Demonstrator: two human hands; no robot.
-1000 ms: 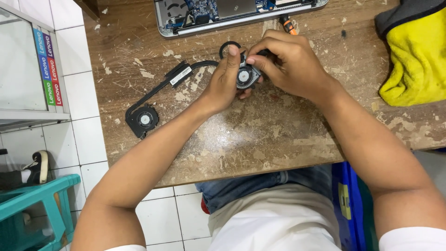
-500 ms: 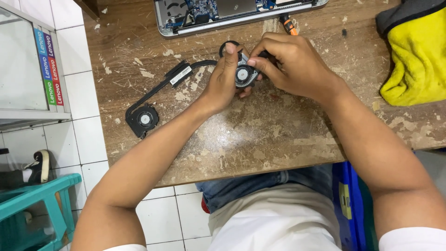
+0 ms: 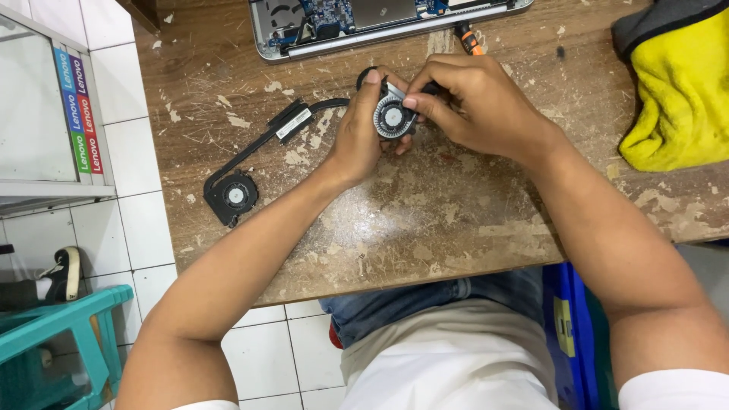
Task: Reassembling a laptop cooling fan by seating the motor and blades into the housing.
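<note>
Pinching the small round fan between my left hand and right hand, I hold it just above the worn table so its blades face me.

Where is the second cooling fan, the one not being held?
In the head view, the loose fan lies at the wooden table's left edge, left of the left hand, joined to a black heat pipe.

Small round black fan, silver hub, pinched between fingers

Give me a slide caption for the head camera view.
Both hands, left hand and right hand, hold a small round fan above a worn wooden table.
</note>
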